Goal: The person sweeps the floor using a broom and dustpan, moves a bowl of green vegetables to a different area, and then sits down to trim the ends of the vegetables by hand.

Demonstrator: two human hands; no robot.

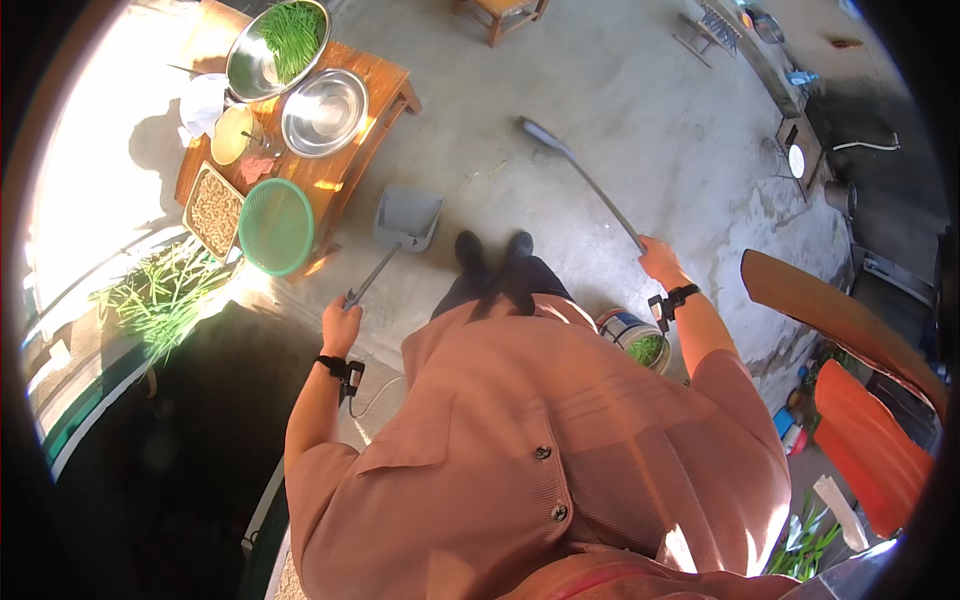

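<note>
My left hand (342,328) grips the grey handle of a long-handled dustpan (409,210), whose pale pan rests on the concrete floor beside the wooden table. In my right hand (661,262) is the shaft of a broom (600,193), stretched forward over the floor. The broom's slim head (544,136) lies well ahead of my feet, apart from the dustpan and slightly blurred. Between pan and broom head, a few small green scraps (491,171) are scattered on the concrete.
On the wooden table (360,154) stand a steel bowl of green stalks (277,52), another steel basin (326,112), a green colander (276,226) and a tray of peanuts (214,211). A bucket with greens (634,339) stands by my right leg. A wooden stool (499,11) is ahead.
</note>
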